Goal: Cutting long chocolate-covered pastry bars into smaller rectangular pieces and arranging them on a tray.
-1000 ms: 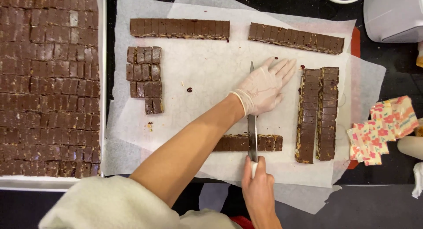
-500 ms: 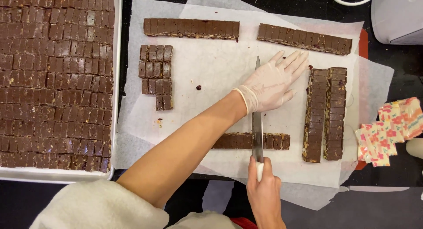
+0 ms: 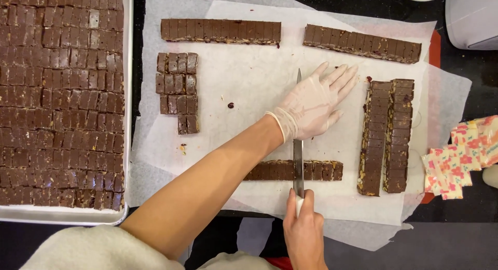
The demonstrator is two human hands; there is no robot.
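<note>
While your gloved left hand (image 3: 314, 105) is pressing flat, open, on the knife (image 3: 298, 145) blade, your right hand (image 3: 305, 226) is gripping its handle, halving the lower-centre chocolate strip (image 3: 293, 170); four strips are waiting uncut.

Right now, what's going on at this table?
A person is cutting chocolate bar strips into small pieces on white parchment paper. The right hand grips the knife handle, with the blade across a short chocolate strip near the front edge. The gloved left hand presses flat on the blade's spine. Cut pieces sit in rows to the left, four uncut strips wait around the paper, and a metal tray at far left is packed with squares.
</note>
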